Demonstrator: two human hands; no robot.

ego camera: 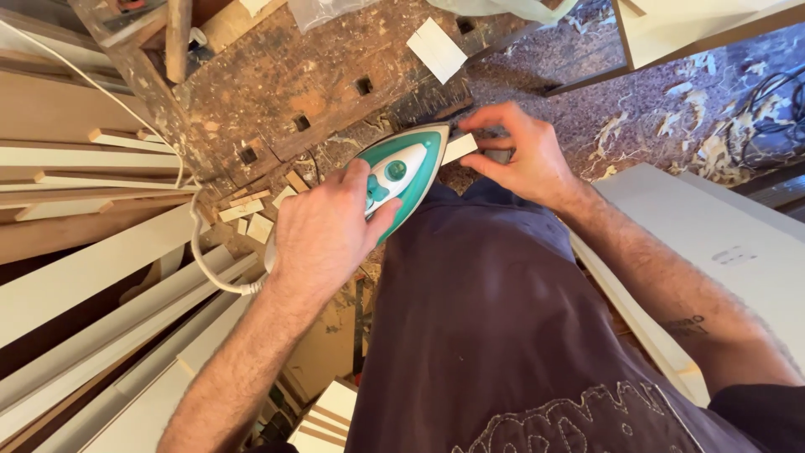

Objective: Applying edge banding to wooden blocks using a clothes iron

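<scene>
My left hand (323, 228) grips the handle of a green and white clothes iron (408, 168), its tip pointing toward the edge of a worn wooden workbench (277, 75). A white cord (201, 243) runs from the iron's rear down to the left. My right hand (520, 155) pinches a small pale strip of wood or edge banding (459, 148) right at the iron's tip, against the bench edge. My dark shirt fills the lower middle of the view.
Long white and wooden boards (92, 277) lean at the left. Small wood offcuts (251, 210) lie by the bench. A white block (436, 49) rests on the bench top. A white panel (721, 243) stands at the right, and black cables (776, 105) lie on the shavings-strewn floor.
</scene>
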